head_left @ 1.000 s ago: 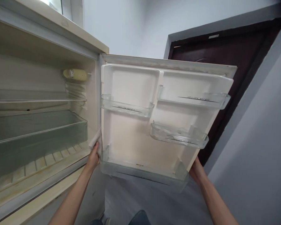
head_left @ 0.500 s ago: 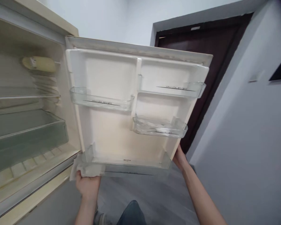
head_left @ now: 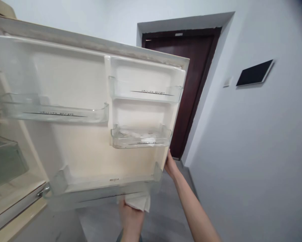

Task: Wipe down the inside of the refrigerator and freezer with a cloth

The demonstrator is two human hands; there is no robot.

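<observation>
The white fridge door stands open across the view, with clear plastic shelves on its inner side. My left hand, blurred by motion, is closed on a white cloth just under the bottom door shelf. Part of the cloth shows behind the clear plastic. At the door's outer lower edge, my right hand grips the door, its fingers mostly hidden behind it. Crumbs or stains mark the small middle shelf.
The fridge body, with a greenish clear drawer, is at the left. Behind stands a dark brown room door. A wall on the right carries a light switch and a black panel. Grey floor lies below.
My left hand has moved right with the cloth along the door's underside, away from the hinge side. The view has turned right; my right hand still holds the door edge.
</observation>
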